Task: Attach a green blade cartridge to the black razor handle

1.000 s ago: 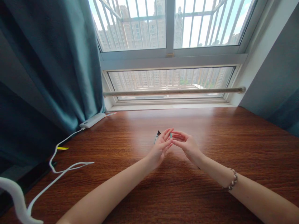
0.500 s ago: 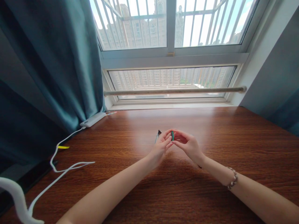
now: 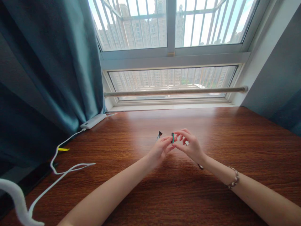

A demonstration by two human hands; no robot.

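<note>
Over the middle of the desk, my left hand [image 3: 161,149] pinches a small flat black and green piece [image 3: 173,138], perhaps a little circuit board or connector, held upright and edge-on. My right hand [image 3: 191,145] spans the same piece, its index finger at the top edge and its thumb at the bottom; the other fingers are curled and raised apart. Just beyond my left hand lies a thin light-coloured item with a dark head [image 3: 160,134]. Partly hidden under my right hand and wrist is a slender tool-like item, with its dark shiny end [image 3: 200,166] showing.
The brown wooden desk [image 3: 131,194] reaches to the window. At the left lie a white power strip [image 3: 93,121], a white cable [image 3: 61,172] and a yellow strip [image 3: 63,149]. A thick white curved stand [image 3: 16,197] is in the near left corner, and a blue curtain [image 3: 77,62] hangs beside the desk.
My right hand's fingers have spread and lifted, now spanning the piece from top to bottom. More of the slender item under my right wrist shows. My left hand has dropped slightly.
</note>
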